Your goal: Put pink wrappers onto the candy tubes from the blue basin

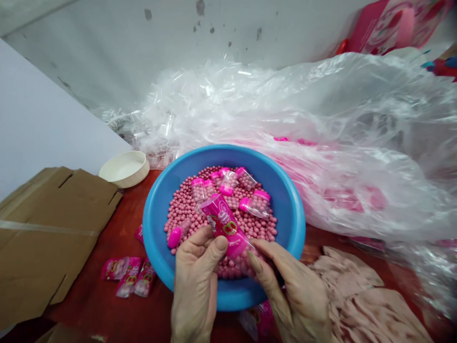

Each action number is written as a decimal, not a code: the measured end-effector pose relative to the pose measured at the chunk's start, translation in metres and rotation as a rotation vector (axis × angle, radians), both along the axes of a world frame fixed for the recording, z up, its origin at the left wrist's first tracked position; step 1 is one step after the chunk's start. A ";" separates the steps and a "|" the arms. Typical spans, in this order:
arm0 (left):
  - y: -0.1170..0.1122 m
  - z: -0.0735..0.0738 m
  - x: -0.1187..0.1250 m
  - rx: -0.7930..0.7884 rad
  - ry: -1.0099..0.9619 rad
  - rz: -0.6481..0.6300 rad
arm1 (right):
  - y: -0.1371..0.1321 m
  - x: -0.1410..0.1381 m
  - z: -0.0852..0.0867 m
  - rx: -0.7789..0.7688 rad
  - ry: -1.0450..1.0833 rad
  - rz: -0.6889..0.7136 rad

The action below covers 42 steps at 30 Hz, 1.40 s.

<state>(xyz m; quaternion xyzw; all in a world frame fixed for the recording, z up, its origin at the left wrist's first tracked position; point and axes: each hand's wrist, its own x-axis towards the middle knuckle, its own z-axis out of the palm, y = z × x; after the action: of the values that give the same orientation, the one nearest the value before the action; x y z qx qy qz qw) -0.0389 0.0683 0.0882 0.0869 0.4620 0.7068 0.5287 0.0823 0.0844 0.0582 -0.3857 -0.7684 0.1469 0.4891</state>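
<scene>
Over a blue basin point(224, 301), my left hand point(200, 267) pinches the printed pink sleeve point(223, 219) between thumb and fingers. My right hand point(296, 290) grips the lower, clear end, where a small bottle of pink balls point(246, 257) shows inside the sleeve. The sleeve is tilted, its flat end pointing up and left. Beneath it, loose pink balls point(183, 202) fill the bottom of the basin. Several clear bottles point(257, 204) with pink caps lie on the balls, filled with the same balls. One bottle with an oval pink cap point(174, 237) lies near my left fingers.
Sleeved bottles point(129, 277) lie left of the basin on the red table point(96, 309), and another sleeved pack point(260, 317) lies in front. Cardboard point(53, 228) and a cream round lid point(124, 170) stand left. Large clear plastic bags point(342, 124) are behind; a pinkish cloth point(371, 300) lies right.
</scene>
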 end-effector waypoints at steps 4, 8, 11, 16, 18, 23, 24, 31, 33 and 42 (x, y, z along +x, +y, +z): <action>0.000 0.000 0.006 -0.001 0.031 0.004 | -0.005 -0.009 -0.005 -0.022 0.012 -0.090; -0.001 -0.002 0.006 -0.016 0.003 0.055 | -0.012 -0.017 -0.007 -0.017 -0.003 -0.141; -0.002 -0.003 0.003 0.005 -0.017 0.049 | -0.014 -0.020 -0.007 -0.060 -0.004 -0.118; -0.003 0.000 -0.001 0.017 -0.075 -0.171 | -0.011 -0.017 -0.008 -0.097 0.019 -0.031; -0.003 0.001 -0.001 -0.022 -0.120 -0.188 | -0.009 -0.014 -0.008 -0.094 0.010 0.014; -0.005 -0.006 0.000 -0.045 -0.150 -0.104 | -0.011 -0.005 -0.001 -0.208 -0.057 0.119; -0.006 -0.007 0.000 -0.044 -0.145 -0.078 | -0.012 -0.005 -0.001 -0.218 -0.061 0.116; -0.002 0.000 0.000 0.001 -0.138 -0.254 | -0.016 -0.009 -0.003 -0.211 0.032 0.062; -0.001 0.002 0.001 0.021 -0.138 -0.290 | -0.015 -0.009 -0.003 -0.235 0.071 0.047; -0.004 -0.003 0.006 0.044 -0.104 -0.195 | -0.010 -0.014 0.001 -0.369 0.166 0.072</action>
<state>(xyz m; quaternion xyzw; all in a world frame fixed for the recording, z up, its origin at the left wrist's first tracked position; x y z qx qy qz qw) -0.0328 0.0644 0.0855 0.1061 0.4075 0.6655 0.6163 0.0683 0.0748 0.0590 -0.4275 -0.6989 0.3337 0.4663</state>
